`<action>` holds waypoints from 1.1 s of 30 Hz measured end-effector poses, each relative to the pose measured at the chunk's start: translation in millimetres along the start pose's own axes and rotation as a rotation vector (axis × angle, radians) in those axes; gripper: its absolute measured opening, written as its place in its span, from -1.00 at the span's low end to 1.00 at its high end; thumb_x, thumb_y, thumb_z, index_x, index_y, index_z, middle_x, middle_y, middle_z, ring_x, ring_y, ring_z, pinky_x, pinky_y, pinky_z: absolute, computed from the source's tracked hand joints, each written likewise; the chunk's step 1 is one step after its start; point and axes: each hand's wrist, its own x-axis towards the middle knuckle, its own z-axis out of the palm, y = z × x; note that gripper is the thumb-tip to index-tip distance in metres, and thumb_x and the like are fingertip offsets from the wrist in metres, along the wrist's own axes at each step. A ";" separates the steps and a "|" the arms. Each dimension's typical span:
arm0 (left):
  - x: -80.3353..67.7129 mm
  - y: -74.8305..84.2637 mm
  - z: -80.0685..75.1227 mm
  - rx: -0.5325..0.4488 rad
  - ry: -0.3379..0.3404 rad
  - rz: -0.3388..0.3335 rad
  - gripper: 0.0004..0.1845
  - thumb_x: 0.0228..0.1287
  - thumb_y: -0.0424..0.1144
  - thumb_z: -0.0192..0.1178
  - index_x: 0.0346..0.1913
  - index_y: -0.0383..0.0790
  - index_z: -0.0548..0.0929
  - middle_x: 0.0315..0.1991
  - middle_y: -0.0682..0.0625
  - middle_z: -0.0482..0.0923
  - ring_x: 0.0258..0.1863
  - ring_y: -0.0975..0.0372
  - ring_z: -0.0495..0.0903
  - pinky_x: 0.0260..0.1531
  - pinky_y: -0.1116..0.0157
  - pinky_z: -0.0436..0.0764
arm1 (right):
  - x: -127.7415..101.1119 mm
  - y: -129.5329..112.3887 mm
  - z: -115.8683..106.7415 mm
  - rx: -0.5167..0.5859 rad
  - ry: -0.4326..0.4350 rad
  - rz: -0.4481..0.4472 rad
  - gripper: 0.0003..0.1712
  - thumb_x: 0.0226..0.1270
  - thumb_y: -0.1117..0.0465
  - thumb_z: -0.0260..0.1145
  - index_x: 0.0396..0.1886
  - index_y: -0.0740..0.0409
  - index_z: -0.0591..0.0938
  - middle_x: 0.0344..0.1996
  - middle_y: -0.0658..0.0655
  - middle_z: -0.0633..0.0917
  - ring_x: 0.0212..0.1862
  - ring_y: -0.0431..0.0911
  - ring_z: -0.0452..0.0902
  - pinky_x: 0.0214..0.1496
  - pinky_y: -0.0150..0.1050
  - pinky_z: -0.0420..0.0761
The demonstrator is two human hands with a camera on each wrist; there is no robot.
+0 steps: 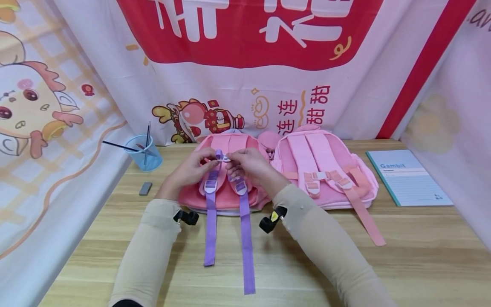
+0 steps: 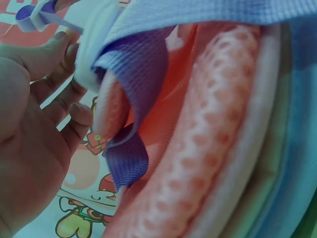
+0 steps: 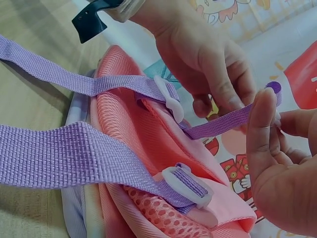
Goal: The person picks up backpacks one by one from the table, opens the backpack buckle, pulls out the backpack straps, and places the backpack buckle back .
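Note:
A pink backpack (image 1: 226, 192) lies back-up on the wooden table (image 1: 291, 264), its two purple shoulder straps (image 1: 246, 243) trailing toward me. Both hands meet at its top. My left hand (image 1: 210, 157) and right hand (image 1: 232, 162) pinch a thin purple strap (image 1: 220, 155) with a small white clip between them. In the right wrist view the left hand (image 3: 216, 91) holds the thin purple strap (image 3: 223, 121) near a white adjuster (image 3: 168, 99), while the right hand (image 3: 265, 111) pinches its looped end. In the left wrist view the left hand (image 2: 67, 69) grips beside white plastic (image 2: 94, 39).
A second pink backpack (image 1: 326, 170) with pink straps lies to the right. Beyond it lies a teal-edged notebook (image 1: 408, 183). A blue mesh pen cup (image 1: 146, 154) and a grey eraser (image 1: 145, 188) are at the left. Printed cloth walls enclose the table on three sides.

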 end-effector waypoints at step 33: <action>12.2 -13.9 20.1 0.083 -0.072 -0.038 -0.90 0.64 -0.38 0.14 -0.15 -0.24 0.60 -0.15 -0.12 0.64 -0.09 0.06 0.59 0.05 0.12 0.56 | -14.7 -14.9 -3.9 0.023 -0.043 -0.051 -0.76 0.69 0.31 0.15 -0.25 0.22 0.67 -0.55 0.04 0.68 -0.54 -0.18 0.57 -0.46 -0.39 0.66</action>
